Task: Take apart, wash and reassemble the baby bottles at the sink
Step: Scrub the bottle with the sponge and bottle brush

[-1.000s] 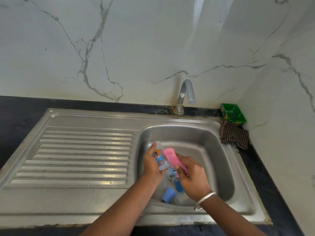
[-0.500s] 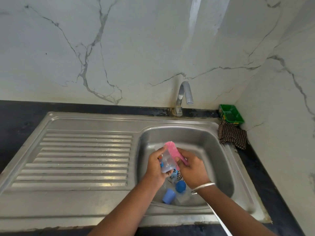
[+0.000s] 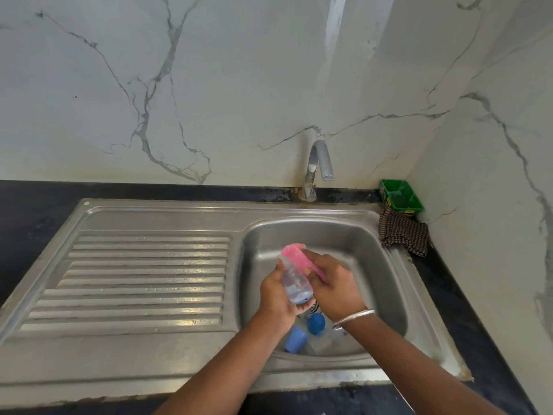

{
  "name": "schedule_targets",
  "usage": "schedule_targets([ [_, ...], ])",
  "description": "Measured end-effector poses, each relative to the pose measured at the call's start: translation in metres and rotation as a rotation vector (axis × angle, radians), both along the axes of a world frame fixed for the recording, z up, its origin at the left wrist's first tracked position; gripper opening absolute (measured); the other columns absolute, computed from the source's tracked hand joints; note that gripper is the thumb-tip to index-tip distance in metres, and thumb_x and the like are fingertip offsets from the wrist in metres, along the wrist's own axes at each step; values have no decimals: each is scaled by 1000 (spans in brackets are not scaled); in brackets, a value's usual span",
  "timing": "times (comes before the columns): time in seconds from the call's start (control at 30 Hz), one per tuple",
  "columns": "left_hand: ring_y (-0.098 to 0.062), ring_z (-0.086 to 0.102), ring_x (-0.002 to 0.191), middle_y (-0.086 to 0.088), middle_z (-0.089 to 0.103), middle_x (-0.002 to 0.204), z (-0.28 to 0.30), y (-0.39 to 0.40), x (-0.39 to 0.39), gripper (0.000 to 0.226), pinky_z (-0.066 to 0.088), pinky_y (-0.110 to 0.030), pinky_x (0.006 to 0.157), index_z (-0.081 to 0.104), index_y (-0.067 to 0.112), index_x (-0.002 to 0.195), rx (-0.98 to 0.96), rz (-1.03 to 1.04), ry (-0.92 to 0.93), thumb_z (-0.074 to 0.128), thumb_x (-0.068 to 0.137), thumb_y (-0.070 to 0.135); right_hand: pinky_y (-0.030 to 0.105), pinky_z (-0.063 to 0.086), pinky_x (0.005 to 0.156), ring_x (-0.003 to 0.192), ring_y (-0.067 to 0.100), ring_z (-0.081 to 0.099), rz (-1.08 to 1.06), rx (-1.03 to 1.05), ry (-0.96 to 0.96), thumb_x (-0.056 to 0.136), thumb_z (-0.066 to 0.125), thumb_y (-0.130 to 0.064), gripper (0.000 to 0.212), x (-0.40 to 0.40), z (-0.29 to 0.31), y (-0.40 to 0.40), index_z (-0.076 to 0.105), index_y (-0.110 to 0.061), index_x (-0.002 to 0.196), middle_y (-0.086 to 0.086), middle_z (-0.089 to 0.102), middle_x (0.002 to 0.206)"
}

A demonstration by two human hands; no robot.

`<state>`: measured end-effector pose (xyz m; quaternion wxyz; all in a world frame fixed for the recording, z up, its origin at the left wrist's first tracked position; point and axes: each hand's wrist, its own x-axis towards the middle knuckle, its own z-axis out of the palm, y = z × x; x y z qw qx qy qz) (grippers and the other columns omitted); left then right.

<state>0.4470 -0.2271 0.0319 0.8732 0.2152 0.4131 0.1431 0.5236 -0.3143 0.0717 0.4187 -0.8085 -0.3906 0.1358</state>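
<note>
Scrubbing a baby bottle over the sink basin [image 3: 374, 265].
The left hand [image 3: 276, 298] grips the clear bottle [image 3: 294, 283]; the right hand [image 3: 335, 283] holds a pink scrubber [image 3: 296, 254] at its mouth.

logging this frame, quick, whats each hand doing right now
Left hand: grips the clear baby bottle over the sink basin.
Right hand: holds the pink scrubber at the bottle's mouth.

Bright even daylight, glare streak on marble wall [image 3: 335, 55], wide-angle bending at edges, hands slightly motion-blurred
</note>
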Motion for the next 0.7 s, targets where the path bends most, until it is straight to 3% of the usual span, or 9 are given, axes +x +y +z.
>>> schedule_targets([
  [0.07,-30,65,96,-12,72,105,3,8,1,63,45,-41,87,67,13,117,-1,18,-63,65,74,59,14,48,83,93,4,65,9,59,36,90,61,-6,42,-3,0,0,64,-26,127,-5,70,101],
  [0.17,-24,65,71,-10,69,87,8,21,3,68,50,-30,66,67,11,98,109,-33,-156,87,50,55,7,45,84,96,-11,62,-22,74,94,93,60,-8,36,-4,0,-8,66,-25,124,-16,70,106],
  [0.27,-21,64,59,-9,66,77,10,29,3,42,51,-27,54,62,10,92,155,-52,-167,75,75,46,11,48,84,98,-4,65,1,106,117,93,62,-11,34,-7,-3,-22,66,-26,122,-15,70,106],
  [0.37,-23,66,68,-13,69,89,9,25,1,53,53,-30,61,66,5,107,161,-73,-130,70,80,50,24,53,84,96,6,67,20,124,88,89,60,-23,34,-9,-4,-32,66,-29,122,-11,71,105],
  [0.43,-25,67,81,-13,70,97,3,18,1,54,53,-36,73,68,6,114,170,-87,-86,66,83,51,22,52,84,96,5,66,14,123,49,88,59,-23,37,-6,-2,-29,66,-28,124,-10,70,104],
  [0.53,-31,65,94,-13,71,104,3,6,0,33,48,-44,82,65,13,111,129,-85,-58,53,92,37,13,46,80,89,1,63,15,112,-12,90,62,-10,38,-1,2,-17,65,-22,126,-5,68,99],
  [0.63,-28,65,91,-10,72,102,8,0,-1,41,45,-42,83,65,14,111,77,-75,-91,54,86,45,4,40,80,91,4,61,-1,70,-66,90,61,-5,39,3,10,-4,66,-20,125,-3,69,102],
  [0.7,-23,64,80,-8,71,92,10,0,-1,40,43,-36,76,67,16,103,82,-43,-105,60,80,47,9,44,83,96,9,63,-24,29,-27,91,60,-9,35,4,14,1,67,-23,122,-4,70,105],
])
